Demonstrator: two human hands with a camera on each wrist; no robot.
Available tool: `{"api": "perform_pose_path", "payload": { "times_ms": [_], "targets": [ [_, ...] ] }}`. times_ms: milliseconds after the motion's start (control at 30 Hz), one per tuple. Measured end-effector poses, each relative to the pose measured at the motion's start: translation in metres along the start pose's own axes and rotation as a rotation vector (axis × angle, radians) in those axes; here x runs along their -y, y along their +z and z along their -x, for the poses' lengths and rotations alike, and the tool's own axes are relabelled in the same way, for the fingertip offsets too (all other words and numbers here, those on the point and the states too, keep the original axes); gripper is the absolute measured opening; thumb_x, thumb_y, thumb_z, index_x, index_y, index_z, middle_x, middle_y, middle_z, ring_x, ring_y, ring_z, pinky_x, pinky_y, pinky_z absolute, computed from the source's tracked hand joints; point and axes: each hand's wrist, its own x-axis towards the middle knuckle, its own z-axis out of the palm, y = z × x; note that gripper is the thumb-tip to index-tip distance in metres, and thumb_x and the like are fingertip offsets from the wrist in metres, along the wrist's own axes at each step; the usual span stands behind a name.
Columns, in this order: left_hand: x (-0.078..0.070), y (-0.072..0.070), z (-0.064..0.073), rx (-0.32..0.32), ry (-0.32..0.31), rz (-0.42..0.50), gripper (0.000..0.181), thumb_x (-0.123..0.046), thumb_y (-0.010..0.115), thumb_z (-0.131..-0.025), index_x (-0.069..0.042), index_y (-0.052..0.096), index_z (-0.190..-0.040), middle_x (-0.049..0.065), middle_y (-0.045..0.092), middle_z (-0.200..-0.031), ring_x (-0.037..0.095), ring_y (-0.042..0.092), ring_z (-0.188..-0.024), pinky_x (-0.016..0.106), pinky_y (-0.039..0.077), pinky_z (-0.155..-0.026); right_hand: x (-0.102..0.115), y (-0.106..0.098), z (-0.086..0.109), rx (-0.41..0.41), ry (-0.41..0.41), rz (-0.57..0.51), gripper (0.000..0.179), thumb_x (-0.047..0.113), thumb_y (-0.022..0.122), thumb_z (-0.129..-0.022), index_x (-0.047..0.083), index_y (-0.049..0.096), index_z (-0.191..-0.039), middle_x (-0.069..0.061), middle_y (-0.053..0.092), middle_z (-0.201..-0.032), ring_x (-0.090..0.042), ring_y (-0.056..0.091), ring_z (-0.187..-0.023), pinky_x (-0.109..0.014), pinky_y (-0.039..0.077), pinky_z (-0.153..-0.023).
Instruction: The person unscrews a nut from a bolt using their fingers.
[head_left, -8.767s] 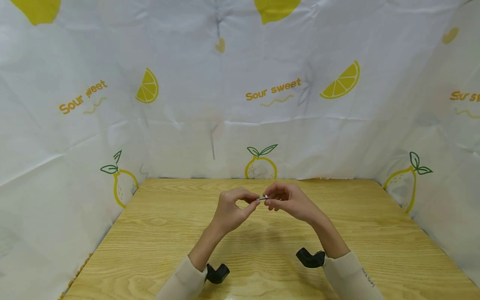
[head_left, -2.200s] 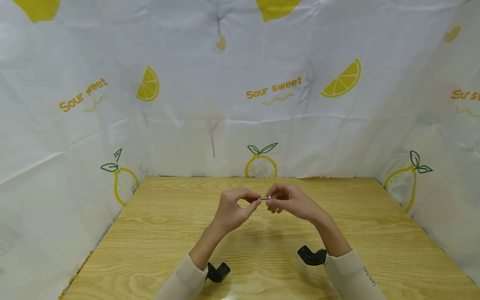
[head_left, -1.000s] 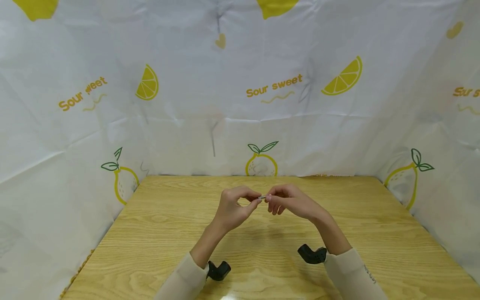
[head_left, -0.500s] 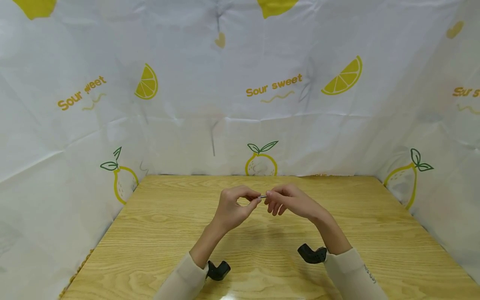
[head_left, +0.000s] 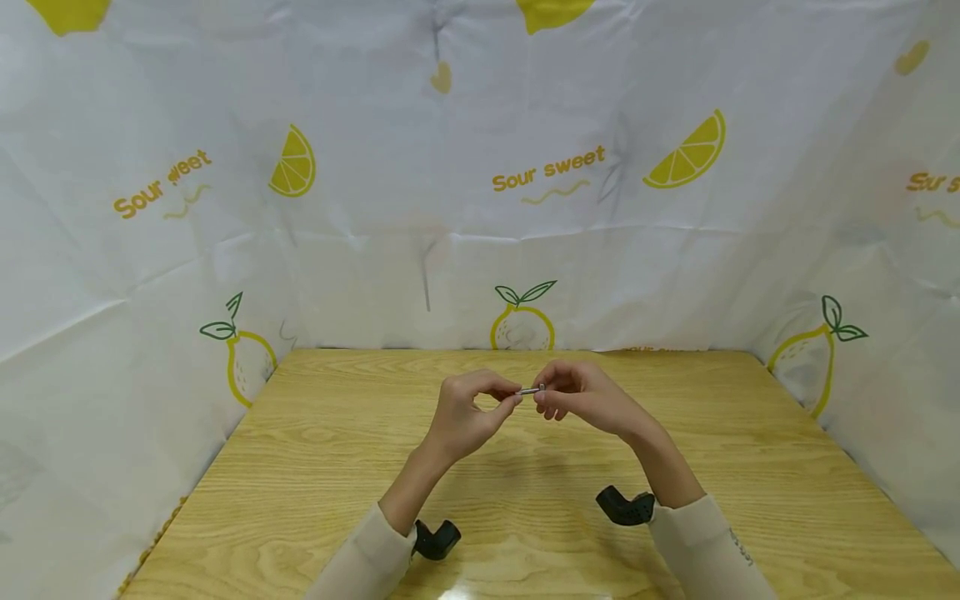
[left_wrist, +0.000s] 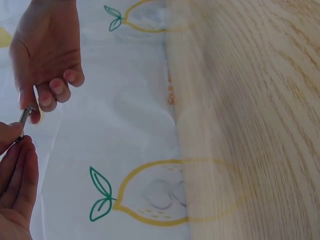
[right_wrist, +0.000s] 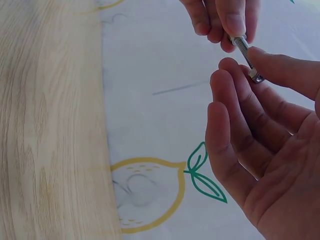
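Observation:
A small silver bolt (right_wrist: 243, 48) with a threaded shaft and a hex head is held in the air between the two hands, roughly level. My left hand (head_left: 467, 415) pinches its far end between thumb and fingers, where a small nut (right_wrist: 238, 38) shows partly at the fingertips. At the other end, the thumb and index finger of my right hand (head_left: 588, 402) hold the bolt by its head (right_wrist: 256, 76). The remaining right fingers are loosely bent, apart from the bolt. Fingertips of the left hand hide part of the nut.
Both hands are above a wooden table (head_left: 337, 467). White sheets (head_left: 390, 183) printed with lemons stand behind it and at both sides. A black wrist camera (head_left: 437, 541) is on the left sleeve, another black camera (head_left: 625, 507) on the right.
The right thumb and fingers, which covered the bolt's head half a second ago, have shifted back so the head shows again. The left hand keeps its pinch in nearly the same place.

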Motion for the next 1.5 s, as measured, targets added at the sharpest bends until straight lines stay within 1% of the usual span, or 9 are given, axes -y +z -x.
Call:
{"api": "perform_pose_path", "payload": {
  "times_ms": [133,367,533,667,867,1067,1300,1400,1500],
  "targets": [
    [0.000,0.000,-0.001,-0.003,0.005,-0.006,0.006,-0.002,0.080,-0.088,-0.004,0.081,-0.093,0.006,0.079,-0.086,0.013,0.076,-0.073,0.025,0.063,-0.068,-0.001,-0.002,0.001,-0.010,0.003,0.006,0.017,0.015,0.064,-0.103,0.000,0.068,-0.110,-0.010,0.071,-0.089,-0.017,0.069,-0.075,-0.033,0.062,-0.070],
    [0.001,0.000,-0.002,0.001,-0.012,-0.007,0.006,-0.002,0.080,-0.088,-0.005,0.081,-0.094,0.006,0.080,-0.086,0.014,0.076,-0.074,0.023,0.063,-0.069,0.001,-0.005,0.002,-0.040,0.023,0.031,0.019,0.016,0.064,-0.103,0.000,0.070,-0.111,-0.017,0.071,-0.090,-0.016,0.068,-0.074,-0.032,0.061,-0.071],
    [0.004,0.001,-0.002,0.002,-0.033,-0.001,0.007,-0.002,0.080,-0.088,-0.004,0.081,-0.094,0.007,0.080,-0.087,0.014,0.076,-0.073,0.027,0.064,-0.067,0.000,-0.007,0.003,-0.062,0.031,0.076,0.018,0.016,0.065,-0.102,0.001,0.071,-0.109,-0.009,0.071,-0.087,-0.017,0.068,-0.075,-0.034,0.062,-0.071],
    [0.006,0.002,-0.002,0.006,-0.057,0.003,0.007,-0.002,0.080,-0.088,-0.004,0.081,-0.094,0.006,0.080,-0.087,0.013,0.076,-0.074,0.026,0.064,-0.067,-0.002,-0.009,0.004,-0.082,0.050,0.142,0.017,0.019,0.066,-0.102,0.004,0.073,-0.107,-0.008,0.072,-0.088,-0.019,0.068,-0.076,-0.033,0.059,-0.068],
    [0.012,0.001,0.000,0.038,-0.130,0.016,0.007,-0.004,0.080,-0.089,-0.004,0.081,-0.095,0.007,0.080,-0.089,0.014,0.076,-0.074,0.025,0.064,-0.068,-0.006,-0.010,0.005,-0.088,0.065,0.151,0.018,0.019,0.066,-0.102,0.003,0.073,-0.108,-0.016,0.072,-0.091,-0.021,0.068,-0.078,-0.032,0.059,-0.069],
    [0.023,-0.002,-0.001,0.117,-0.212,-0.030,0.006,-0.005,0.080,-0.089,-0.005,0.081,-0.095,0.006,0.080,-0.088,0.014,0.075,-0.074,0.020,0.061,-0.068,-0.007,-0.011,0.006,-0.096,0.066,0.156,0.020,0.021,0.067,-0.102,0.004,0.074,-0.109,-0.015,0.073,-0.090,-0.021,0.068,-0.078,-0.032,0.059,-0.069],
    [0.044,-0.001,-0.001,0.285,-0.325,-0.124,0.006,-0.011,0.078,-0.092,-0.008,0.082,-0.095,0.004,0.080,-0.089,0.009,0.073,-0.073,0.018,0.059,-0.066,-0.010,-0.012,0.006,-0.110,0.068,0.175,0.019,0.023,0.066,-0.102,0.005,0.074,-0.107,-0.014,0.073,-0.089,-0.020,0.068,-0.077,-0.032,0.059,-0.066],
    [0.056,0.000,0.002,0.353,-0.392,-0.163,0.005,-0.012,0.078,-0.092,-0.009,0.082,-0.094,0.003,0.079,-0.088,0.008,0.071,-0.074,0.018,0.058,-0.066,-0.010,-0.012,0.005,-0.104,0.052,0.169,0.019,0.023,0.065,-0.103,0.005,0.073,-0.106,-0.015,0.073,-0.089,-0.019,0.069,-0.077,-0.037,0.061,-0.070],
    [0.068,0.002,0.004,0.413,-0.435,-0.185,0.005,-0.011,0.078,-0.092,-0.008,0.081,-0.093,0.004,0.080,-0.088,0.009,0.072,-0.074,0.019,0.058,-0.065,-0.009,-0.011,0.004,-0.103,0.042,0.153,0.019,0.022,0.065,-0.103,0.004,0.072,-0.105,-0.015,0.073,-0.089,-0.021,0.070,-0.078,-0.038,0.063,-0.073]
  ]
}}
